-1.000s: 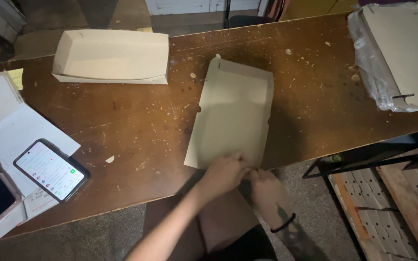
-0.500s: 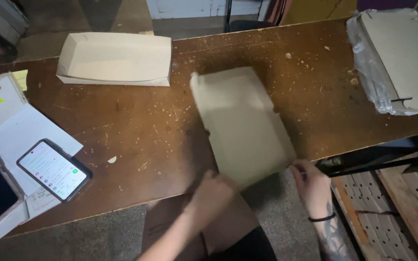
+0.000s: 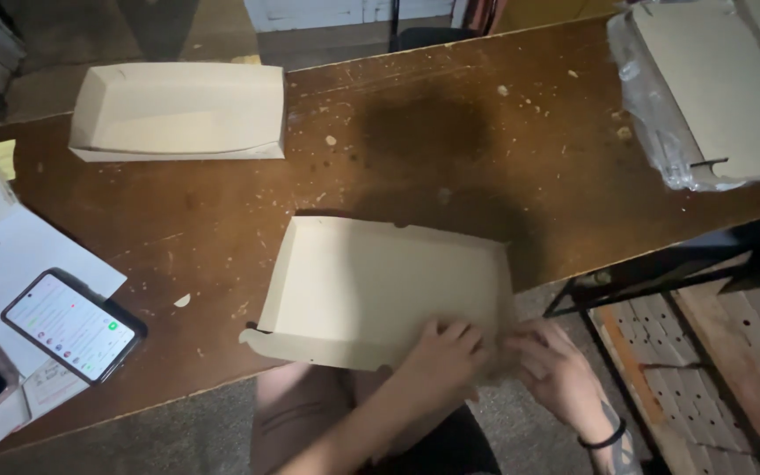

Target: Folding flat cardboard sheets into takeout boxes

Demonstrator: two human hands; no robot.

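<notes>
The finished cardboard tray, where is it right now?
Head view, upper left: the folded tray sits on the wooden table, beyond the phone, apart from both hands.
</notes>
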